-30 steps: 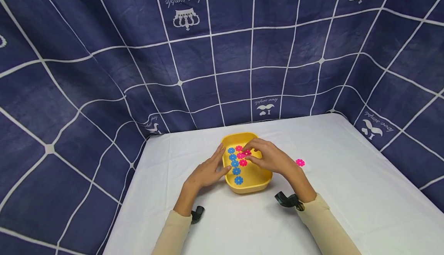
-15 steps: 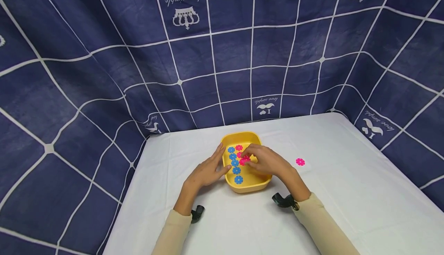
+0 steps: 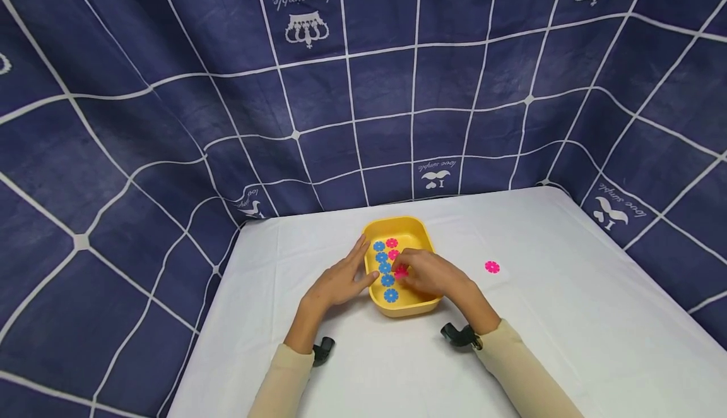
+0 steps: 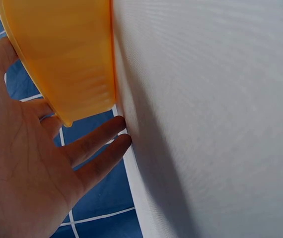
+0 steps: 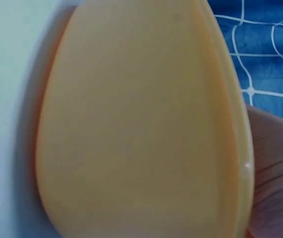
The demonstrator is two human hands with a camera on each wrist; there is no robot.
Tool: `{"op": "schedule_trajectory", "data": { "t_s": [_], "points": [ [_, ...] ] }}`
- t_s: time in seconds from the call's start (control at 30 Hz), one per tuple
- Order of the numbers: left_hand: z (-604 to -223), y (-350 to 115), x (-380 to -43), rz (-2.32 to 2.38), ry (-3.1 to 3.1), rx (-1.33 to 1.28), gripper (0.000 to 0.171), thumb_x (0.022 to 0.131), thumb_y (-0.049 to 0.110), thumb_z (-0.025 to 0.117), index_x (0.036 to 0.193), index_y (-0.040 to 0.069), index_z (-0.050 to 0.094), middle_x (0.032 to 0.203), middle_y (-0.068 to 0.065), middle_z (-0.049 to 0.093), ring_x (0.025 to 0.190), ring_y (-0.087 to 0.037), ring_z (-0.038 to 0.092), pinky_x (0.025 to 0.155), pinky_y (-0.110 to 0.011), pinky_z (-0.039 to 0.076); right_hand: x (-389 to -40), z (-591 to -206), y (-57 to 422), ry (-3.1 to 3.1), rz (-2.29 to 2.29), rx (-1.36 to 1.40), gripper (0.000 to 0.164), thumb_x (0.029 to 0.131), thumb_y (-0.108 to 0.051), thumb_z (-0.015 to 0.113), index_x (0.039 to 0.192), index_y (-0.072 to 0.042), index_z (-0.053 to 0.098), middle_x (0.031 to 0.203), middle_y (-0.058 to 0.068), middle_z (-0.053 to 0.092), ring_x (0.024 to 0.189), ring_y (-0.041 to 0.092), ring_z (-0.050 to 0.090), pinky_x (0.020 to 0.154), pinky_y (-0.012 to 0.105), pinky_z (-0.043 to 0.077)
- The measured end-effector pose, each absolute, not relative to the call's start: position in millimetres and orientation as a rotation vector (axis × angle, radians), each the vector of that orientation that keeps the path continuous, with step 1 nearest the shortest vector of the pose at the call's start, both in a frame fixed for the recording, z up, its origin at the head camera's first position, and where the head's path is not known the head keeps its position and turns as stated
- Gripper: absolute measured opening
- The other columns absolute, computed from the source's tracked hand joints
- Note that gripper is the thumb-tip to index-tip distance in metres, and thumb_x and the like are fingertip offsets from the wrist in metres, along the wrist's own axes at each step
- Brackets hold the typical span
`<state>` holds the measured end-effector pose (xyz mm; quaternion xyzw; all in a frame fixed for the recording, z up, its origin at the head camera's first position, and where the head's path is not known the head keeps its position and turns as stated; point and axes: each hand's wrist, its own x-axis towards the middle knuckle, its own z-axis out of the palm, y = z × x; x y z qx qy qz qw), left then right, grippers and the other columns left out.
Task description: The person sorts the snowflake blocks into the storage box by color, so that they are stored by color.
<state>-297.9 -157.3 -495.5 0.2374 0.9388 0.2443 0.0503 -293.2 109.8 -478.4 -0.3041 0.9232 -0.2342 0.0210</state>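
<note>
A yellow tray (image 3: 407,309) stands on the white cloth. Inside it, several blue notched snowflake discs (image 3: 385,268) form a column along the left side, and pink snowflake discs (image 3: 392,243) lie beside them. My right hand (image 3: 431,273) reaches into the tray and pinches a pink disc (image 3: 401,272) between thumb and fingers, close over the tray floor and partly covered by the fingers. My left hand (image 3: 337,282) rests with extended fingers against the left rim. The right wrist view has the tray's outer wall (image 5: 131,124) hiding most of that hand.
One more pink disc (image 3: 492,267) lies on the white tablecloth (image 3: 568,304) to the right of the tray. A dark blue gridded curtain (image 3: 386,89) hangs behind and at both sides. Black wrist cameras (image 3: 457,334) sit under the forearms.
My right hand has moved nearer to me and slightly left inside the tray, carrying the pink disc down along the pink column. The left hand stays at the rim.
</note>
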Motion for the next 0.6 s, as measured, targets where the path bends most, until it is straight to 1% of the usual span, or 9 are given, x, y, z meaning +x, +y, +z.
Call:
{"op": "schedule_trajectory", "data": {
  "t_s": [0.2, 0.33, 0.47, 0.6],
  "points": [
    [-495, -156, -297, 0.736, 2.859, 0.725, 0.090, 0.105, 0.070, 0.047, 0.175, 0.021, 0.018, 0.182, 0.011, 0.005, 0.157, -0.031, 0.041, 0.121, -0.057, 0.042, -294, -484, 108, 2.867, -0.664, -0.985, 0.023, 0.093, -0.017, 0.087, 0.115, -0.012, 0.080, 0.107, 0.000, 0.073, 0.096, 0.015, 0.067, 0.096, 0.037, 0.061],
    [-494, -156, -297, 0.737, 2.855, 0.719, 0.089, 0.106, 0.067, 0.050, 0.175, 0.021, 0.018, 0.182, 0.011, 0.004, 0.157, -0.031, 0.041, 0.122, -0.056, 0.041, -295, -487, 107, 2.881, -0.614, -1.028, 0.022, 0.093, -0.015, 0.087, 0.113, -0.011, 0.080, 0.104, -0.001, 0.072, 0.094, 0.016, 0.067, 0.094, 0.036, 0.061],
    [-494, -156, -298, 0.738, 2.852, 0.716, 0.087, 0.107, 0.063, 0.052, 0.174, 0.020, 0.018, 0.182, 0.011, 0.004, 0.157, -0.031, 0.041, 0.122, -0.057, 0.041, -295, -489, 106, 2.896, -0.582, -1.047, 0.021, 0.092, -0.015, 0.087, 0.112, -0.012, 0.079, 0.102, -0.001, 0.072, 0.092, 0.016, 0.067, 0.093, 0.036, 0.061],
    [-494, -156, -298, 0.733, 2.852, 0.709, 0.087, 0.107, 0.063, 0.051, 0.175, 0.021, 0.018, 0.182, 0.012, 0.004, 0.157, -0.031, 0.040, 0.122, -0.057, 0.040, -295, -492, 104, 2.914, -0.541, -1.054, 0.019, 0.093, -0.016, 0.087, 0.110, -0.014, 0.079, 0.102, -0.001, 0.073, 0.091, 0.018, 0.067, 0.093, 0.037, 0.061]
  ]
}}
